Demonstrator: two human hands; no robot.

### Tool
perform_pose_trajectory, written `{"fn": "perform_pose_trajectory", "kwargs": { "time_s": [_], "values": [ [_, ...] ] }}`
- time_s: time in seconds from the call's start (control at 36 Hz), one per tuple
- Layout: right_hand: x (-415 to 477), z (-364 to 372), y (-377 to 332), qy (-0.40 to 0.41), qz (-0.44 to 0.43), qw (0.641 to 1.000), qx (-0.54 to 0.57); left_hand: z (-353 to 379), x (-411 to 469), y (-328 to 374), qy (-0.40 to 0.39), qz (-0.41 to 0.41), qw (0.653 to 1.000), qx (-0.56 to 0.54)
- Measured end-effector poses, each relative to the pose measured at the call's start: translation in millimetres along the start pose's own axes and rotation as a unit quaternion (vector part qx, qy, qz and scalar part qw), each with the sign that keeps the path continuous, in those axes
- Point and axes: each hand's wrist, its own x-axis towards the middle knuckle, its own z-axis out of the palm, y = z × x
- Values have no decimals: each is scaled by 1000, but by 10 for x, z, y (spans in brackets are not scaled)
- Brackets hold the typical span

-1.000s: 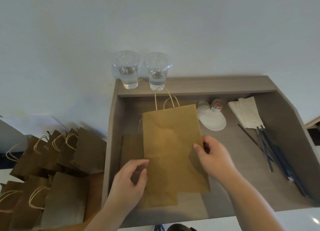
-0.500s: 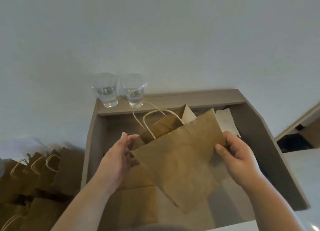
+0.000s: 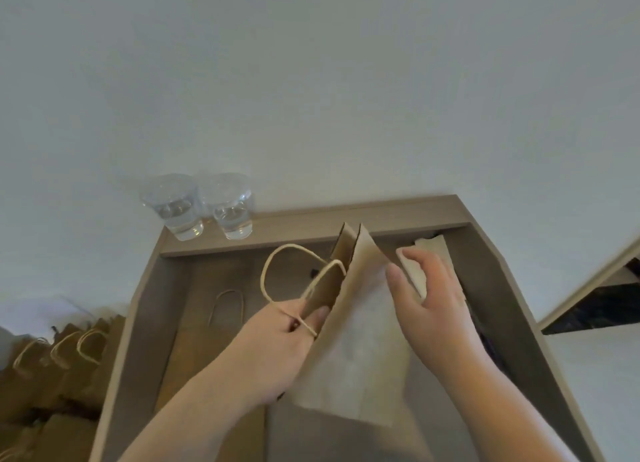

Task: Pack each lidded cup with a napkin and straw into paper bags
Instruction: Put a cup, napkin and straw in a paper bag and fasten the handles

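You are opening the paper bag [image 3: 360, 340] over the middle of the tray [image 3: 346, 215], with your left hand [image 3: 287, 343] pinching its near panel, the cord handle looping over your fingers. Your right hand [image 3: 436, 309] is lying fairly straight between the bag and the napkins [image 3: 434, 250] in the tray's far right corner; I cannot tell whether it is pinching one. Keep parting the mouth wide and squaring the base, since the two cups [image 3: 207, 208] waiting on the tray's far left rim are holding water. Compared with half a second ago, the bag is standing more edge-on, and your right hand is no longer gripping its side.
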Motion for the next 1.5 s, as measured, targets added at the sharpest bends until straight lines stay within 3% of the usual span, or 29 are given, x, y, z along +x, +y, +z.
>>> {"fn": "perform_pose_trajectory", "kwargs": {
  "time_s": [0.06, 0.19, 0.33, 0.47, 0.58, 0.72, 0.83, 0.92, 1.03, 1.31, 1.5],
  "values": [
    [-90, -26, -75, -36, 18, 997, 58, 208, 14, 85, 58, 14, 998, 30],
    [-212, -57, -148, -201, 6, 976, 85, 588, 18, 313, 143, 77, 981, 105],
    [4, -199, -78, -221, 151, 943, 196, 772, 38, 446, 202, 92, 957, 185],
    [325, -455, 73, -287, 215, 921, 154, 690, 88, 526, 219, -9, 953, 212],
    [557, -705, 132, -327, 216, 911, 124, 380, 132, 565, 209, -92, 960, 161],
    [783, -837, 405, -249, 224, 942, -19, 162, 188, 582, 241, -125, 942, 195],
    [977, -823, 527, -264, 313, 911, -43, 137, 301, 585, 229, -158, 933, 227],
    [1101, -773, 672, -235, 245, 936, -94, 110, 388, 551, 208, -188, 932, 228],
    [1167, -744, 932, -296, 189, 934, -71, 83, 454, 518, 192, -213, 939, 192],
    [1229, -815, 978, -346, 217, 911, -61, -85, 500, 393, 185, -290, 924, 166],
    [1152, -773, 899, -398, 180, 899, -17, -11, 491, 413, 154, -261, 933, 192]
  ]
}}
